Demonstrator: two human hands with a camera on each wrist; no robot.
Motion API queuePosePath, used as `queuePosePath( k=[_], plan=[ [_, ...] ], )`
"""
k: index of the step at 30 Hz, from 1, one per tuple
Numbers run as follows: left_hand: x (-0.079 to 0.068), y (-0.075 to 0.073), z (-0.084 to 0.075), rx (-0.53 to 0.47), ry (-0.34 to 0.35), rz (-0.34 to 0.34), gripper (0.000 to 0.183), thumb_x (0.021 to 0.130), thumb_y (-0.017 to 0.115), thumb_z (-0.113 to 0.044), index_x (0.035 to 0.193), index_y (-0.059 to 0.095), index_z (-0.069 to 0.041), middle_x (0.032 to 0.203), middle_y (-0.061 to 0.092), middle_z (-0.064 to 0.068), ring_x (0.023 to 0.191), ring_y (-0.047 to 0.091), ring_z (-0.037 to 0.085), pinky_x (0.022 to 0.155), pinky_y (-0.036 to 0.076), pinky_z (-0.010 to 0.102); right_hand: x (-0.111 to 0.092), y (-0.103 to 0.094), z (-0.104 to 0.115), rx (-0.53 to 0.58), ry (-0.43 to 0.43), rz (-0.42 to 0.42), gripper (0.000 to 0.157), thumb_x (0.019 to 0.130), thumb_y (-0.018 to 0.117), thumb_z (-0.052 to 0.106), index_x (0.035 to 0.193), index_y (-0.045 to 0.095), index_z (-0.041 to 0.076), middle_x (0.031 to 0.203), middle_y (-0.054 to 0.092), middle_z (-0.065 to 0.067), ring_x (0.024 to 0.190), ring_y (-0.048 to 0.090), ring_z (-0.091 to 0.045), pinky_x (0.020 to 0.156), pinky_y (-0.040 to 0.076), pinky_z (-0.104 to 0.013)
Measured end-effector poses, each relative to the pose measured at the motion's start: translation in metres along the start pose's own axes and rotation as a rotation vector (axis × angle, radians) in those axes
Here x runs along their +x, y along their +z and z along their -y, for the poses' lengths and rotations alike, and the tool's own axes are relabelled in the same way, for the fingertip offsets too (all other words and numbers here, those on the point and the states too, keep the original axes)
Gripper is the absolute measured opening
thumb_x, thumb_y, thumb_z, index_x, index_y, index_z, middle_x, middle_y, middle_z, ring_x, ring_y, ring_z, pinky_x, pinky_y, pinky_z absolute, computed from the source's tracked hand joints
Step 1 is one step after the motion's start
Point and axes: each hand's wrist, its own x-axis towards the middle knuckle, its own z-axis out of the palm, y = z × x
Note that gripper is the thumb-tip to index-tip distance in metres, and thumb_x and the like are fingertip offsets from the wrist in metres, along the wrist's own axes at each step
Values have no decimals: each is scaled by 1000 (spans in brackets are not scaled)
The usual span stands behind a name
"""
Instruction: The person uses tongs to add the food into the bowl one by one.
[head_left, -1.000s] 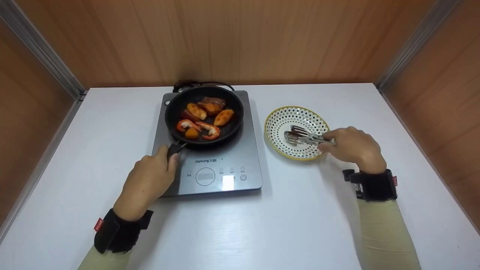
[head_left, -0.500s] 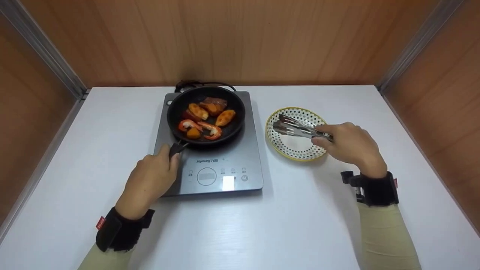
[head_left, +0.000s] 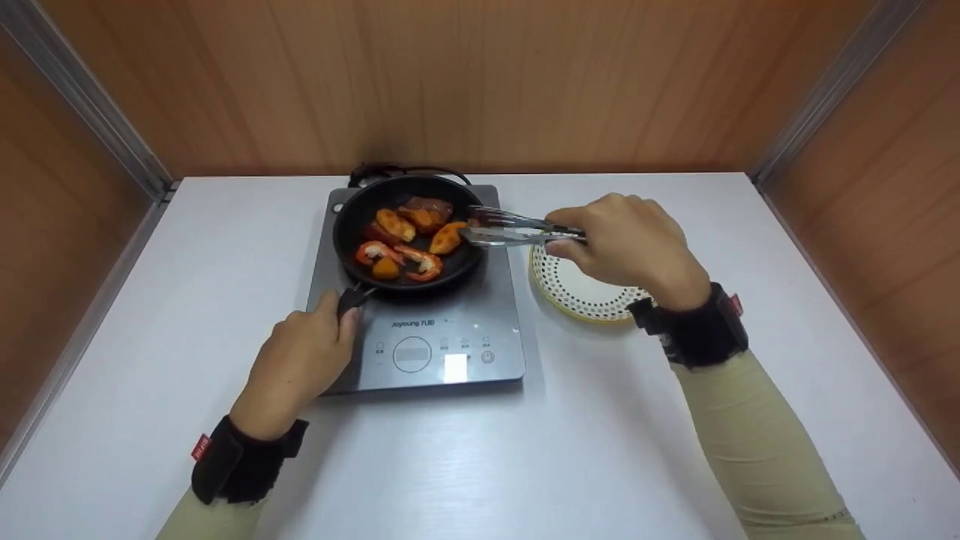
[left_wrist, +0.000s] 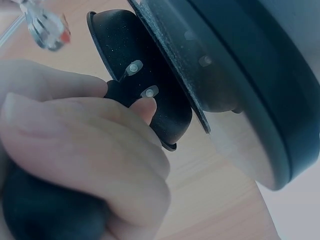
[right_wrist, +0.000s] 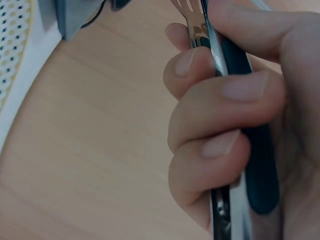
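My left hand point(head_left: 304, 356) grips the black handle of a frying pan point(head_left: 465, 262), which sits on a grey induction cooktop point(head_left: 480, 300). In the left wrist view the fingers wrap round the handle beside the pan point(left_wrist: 150, 115). Metal tongs point(head_left: 517, 232) are held in my right hand point(head_left: 626, 244), their slotted ends parted over the pan's right rim. They overlap the right end of an orange-brown oval piece point(head_left: 445, 238) there. The pan also holds two shrimp pieces point(head_left: 420, 264), a small orange chunk point(head_left: 385, 268) and brownish meat point(head_left: 429, 206). Curled fingers surround the tongs point(right_wrist: 220, 65) in the right wrist view.
A white plate point(head_left: 574, 292) with dots and a yellow rim stands right of the cooktop, partly hidden under my right hand. Behind the pan lies a black cord point(head_left: 431, 166). Wooden panels point(head_left: 480, 82) enclose the white table point(head_left: 450, 465) at the back and sides.
The right hand has carried the tongs left from over the plate to the pan's right edge. My left hand keeps its grip, and the pan stays put.
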Motion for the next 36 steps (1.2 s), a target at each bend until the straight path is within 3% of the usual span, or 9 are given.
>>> queuePosePath(
  k=[3,7,14,19,24,28,36],
  plan=[
    [0,0,0,5,-2,-2,31,112,50,-29,111,54,1,69,58,15,60,54,28,50,40,40,21,-3,16,-52,-27,54,14,101,71,39,105,75,27,74,61,2,67,54,-21,56,40,-39],
    [0,0,-1,14,3,-15,31,112,51,-28,111,55,2,67,58,15,59,54,28,49,39,39,43,-5,32,-125,-18,134,14,101,70,39,102,76,26,79,67,1,75,61,-25,63,47,-44],
    [1,1,-2,0,-2,-14,31,112,51,-29,112,56,1,69,59,14,59,54,28,50,39,39,66,-11,49,-238,12,280,21,100,68,44,106,78,26,98,71,-4,87,66,-31,71,54,-52],
    [0,1,0,-6,-9,-14,29,112,51,-29,110,56,0,69,59,14,59,54,28,49,38,37,78,-19,63,-270,87,372,31,98,67,47,108,78,19,115,72,-7,101,69,-34,77,57,-54],
    [-1,1,1,-13,-14,-15,28,112,51,-29,109,55,-1,68,57,13,58,53,27,49,37,37,88,-21,77,-291,166,414,43,93,68,43,119,75,9,128,71,-12,111,69,-38,80,59,-55],
    [-1,1,-1,-18,-10,-12,30,112,50,-29,110,55,0,68,58,13,58,53,27,49,38,38,91,-16,82,-301,188,428,47,94,63,39,129,72,9,132,70,-14,113,69,-39,82,59,-56],
    [2,1,-3,-9,-2,-12,31,112,51,-29,112,56,2,69,60,15,58,55,28,48,39,38,83,-6,74,-289,170,363,42,96,62,40,122,75,9,123,73,-14,103,70,-37,78,59,-54]
  ],
)
